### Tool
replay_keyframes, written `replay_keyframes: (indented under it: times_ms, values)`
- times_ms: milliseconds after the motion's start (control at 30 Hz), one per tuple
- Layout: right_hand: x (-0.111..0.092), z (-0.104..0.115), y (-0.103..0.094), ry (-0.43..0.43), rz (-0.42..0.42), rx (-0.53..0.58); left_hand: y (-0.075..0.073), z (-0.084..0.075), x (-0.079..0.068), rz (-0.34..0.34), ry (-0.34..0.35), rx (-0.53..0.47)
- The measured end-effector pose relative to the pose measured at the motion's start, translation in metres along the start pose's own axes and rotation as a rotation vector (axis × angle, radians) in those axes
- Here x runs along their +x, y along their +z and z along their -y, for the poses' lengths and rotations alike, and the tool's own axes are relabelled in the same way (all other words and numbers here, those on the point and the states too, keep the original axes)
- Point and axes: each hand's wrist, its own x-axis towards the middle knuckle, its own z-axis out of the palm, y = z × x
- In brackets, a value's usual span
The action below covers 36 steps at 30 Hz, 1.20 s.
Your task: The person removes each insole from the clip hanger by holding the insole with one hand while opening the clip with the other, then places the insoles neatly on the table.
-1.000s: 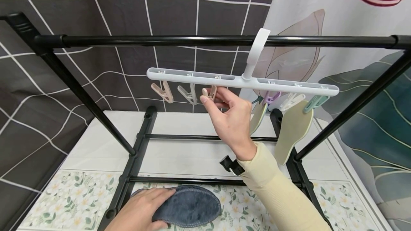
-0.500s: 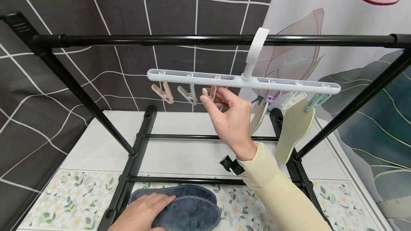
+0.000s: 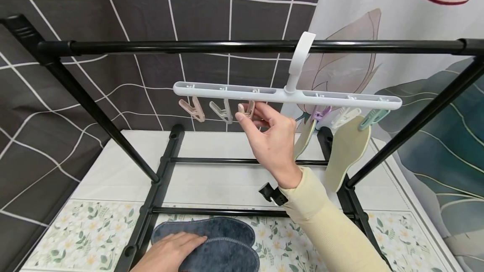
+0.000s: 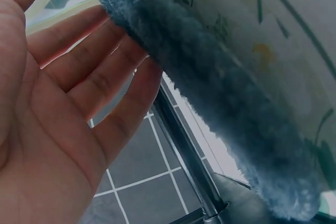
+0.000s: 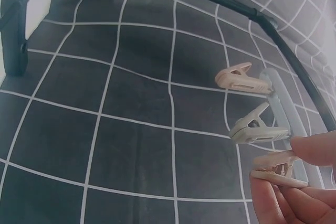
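My right hand [image 3: 272,139] pinches the third clothespin from the left [image 5: 278,168], a beige one under the white clip hanger [image 3: 230,91], between thumb and fingers. Its jaws hold nothing. Left of it hang a pink clothespin [image 3: 193,109] and a grey-white one [image 3: 222,111]. Low in the head view, my left hand [image 3: 170,251] rests on a pair of dark blue fuzzy insoles [image 3: 223,257]. In the left wrist view its fingers are nearly straight, with their tips at the edge of an insole [image 4: 210,82]. The left thumb is mostly hidden.
The hanger hooks over the top bar [image 3: 181,47] of a black rack. To the right, a pale yellow insole [image 3: 348,154] hangs from a green clothespin [image 3: 374,119], another from a purple clothespin [image 3: 320,113]. A white clothespin [image 3: 345,116] hangs between. A dark checked curtain [image 3: 124,20] stands behind.
The upper blue insole has shifted toward the near side under my left hand, so the second shows behind it. My right hand stays on the clothespin.
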Motion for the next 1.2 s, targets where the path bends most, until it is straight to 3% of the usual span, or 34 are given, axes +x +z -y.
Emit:
replay_keyframes:
  times_ms: [367, 533, 867, 1200]
  values:
    - [0.000, 0.000, 0.000, -0.007, -0.004, -0.018, 0.007, 0.000, -0.004, 0.002, 0.039, -0.037]
    - [-0.001, -0.001, 0.000, -0.004, -0.002, -0.008, 0.013, 0.002, -0.001, -0.046, 0.110, 0.029]
    - [0.000, 0.000, 0.000, -0.005, -0.005, -0.003, 0.020, 0.003, -0.004, -0.121, 0.112, 0.081]
    - [-0.001, -0.001, 0.000, 0.001, -0.004, 0.007, 0.026, 0.006, -0.001, -0.150, 0.166, 0.030]
